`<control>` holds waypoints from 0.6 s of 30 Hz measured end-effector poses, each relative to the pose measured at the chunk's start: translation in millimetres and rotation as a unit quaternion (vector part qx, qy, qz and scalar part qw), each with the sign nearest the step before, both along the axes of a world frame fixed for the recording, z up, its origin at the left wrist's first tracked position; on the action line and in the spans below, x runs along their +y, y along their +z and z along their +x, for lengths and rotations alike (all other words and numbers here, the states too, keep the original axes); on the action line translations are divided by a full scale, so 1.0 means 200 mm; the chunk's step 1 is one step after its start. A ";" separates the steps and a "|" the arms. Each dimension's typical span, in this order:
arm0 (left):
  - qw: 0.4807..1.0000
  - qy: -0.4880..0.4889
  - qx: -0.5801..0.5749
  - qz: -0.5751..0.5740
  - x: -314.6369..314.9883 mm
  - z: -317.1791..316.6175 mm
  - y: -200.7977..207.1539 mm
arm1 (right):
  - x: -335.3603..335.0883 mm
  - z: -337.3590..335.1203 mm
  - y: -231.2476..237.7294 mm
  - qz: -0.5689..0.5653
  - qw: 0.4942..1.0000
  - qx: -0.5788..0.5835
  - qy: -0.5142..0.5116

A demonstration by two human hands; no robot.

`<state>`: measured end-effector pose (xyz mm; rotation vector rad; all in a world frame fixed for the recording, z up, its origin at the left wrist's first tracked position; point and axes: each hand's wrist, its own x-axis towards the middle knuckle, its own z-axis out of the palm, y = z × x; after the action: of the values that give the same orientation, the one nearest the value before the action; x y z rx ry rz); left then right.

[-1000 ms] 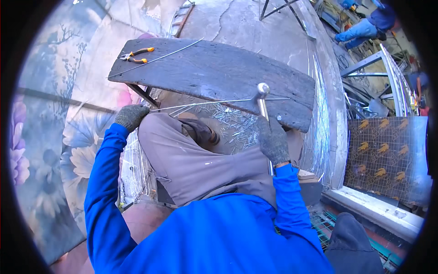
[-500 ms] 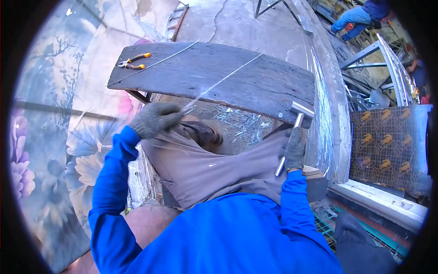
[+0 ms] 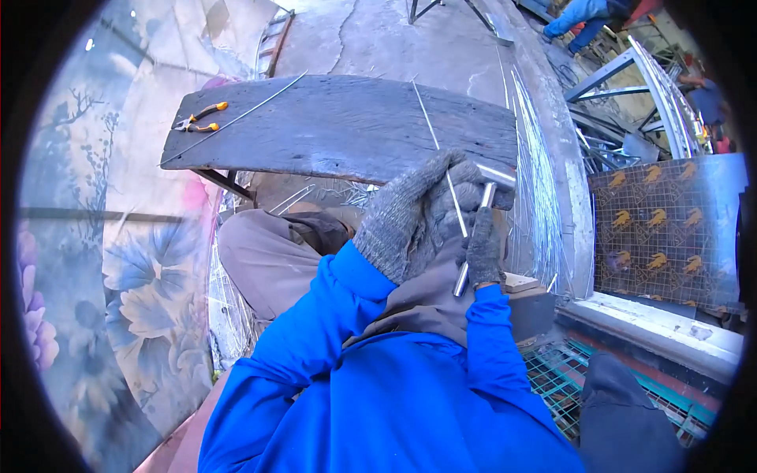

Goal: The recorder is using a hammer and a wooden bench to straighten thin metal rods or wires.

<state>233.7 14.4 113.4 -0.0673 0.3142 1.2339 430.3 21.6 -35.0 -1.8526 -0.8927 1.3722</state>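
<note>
Left hand (image 3: 410,209) swung over from plank's near edge to right hand (image 3: 482,251), clamped on thin wire (image 3: 432,130) running away across wooden counter (image 3: 339,126); right fisted round hammer (image 3: 477,229), upright alongside.

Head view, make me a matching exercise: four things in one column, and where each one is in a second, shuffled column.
Things:
1. pliers
2. hammer
3. thin wire
4. patterned mesh panel

Places:
A. held in the right hand
B. far left end of the wooden plank
C. standing at the right
D. pinched by the left hand, running up over the plank

Pairs: 1-B, 2-A, 3-D, 4-C
</note>
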 end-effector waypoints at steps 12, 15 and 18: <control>0.996 -0.001 -0.081 0.036 0.06 0.01 0.07 | -0.01 0.06 -0.13 0.022 0.996 0.088 0.024; 0.999 0.021 -0.039 0.013 0.06 0.01 0.11 | 0.00 0.07 -0.19 0.049 0.994 0.099 0.025; 0.998 0.012 -0.058 0.011 0.06 0.01 0.09 | -0.01 0.06 -0.16 0.015 0.991 0.131 -0.003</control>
<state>235.0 27.1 130.8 -0.1238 0.2003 1.2509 441.8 19.9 -67.4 -1.6056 -0.7674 1.5461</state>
